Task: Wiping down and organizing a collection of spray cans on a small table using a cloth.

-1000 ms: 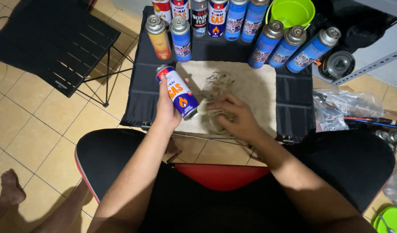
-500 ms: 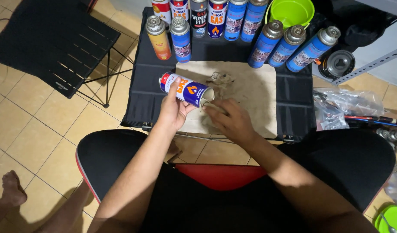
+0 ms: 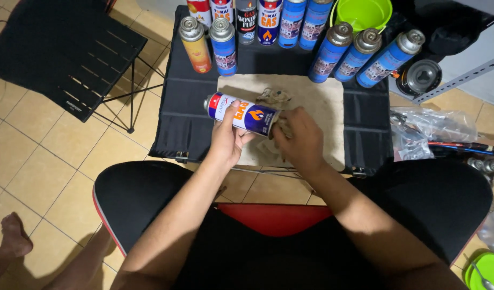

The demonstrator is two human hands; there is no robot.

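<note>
at frame centre the left hand clamps its fingers round a gas can held sideways over the beige mat, apparently so its base meets the rag gripped in the right hand, standing cans lined along the top.

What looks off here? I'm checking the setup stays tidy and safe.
Little stands out. The left hand holds one gas canister on its side while the others stand upright. The beige mat looks stained, with a crumpled rag on it.
</note>
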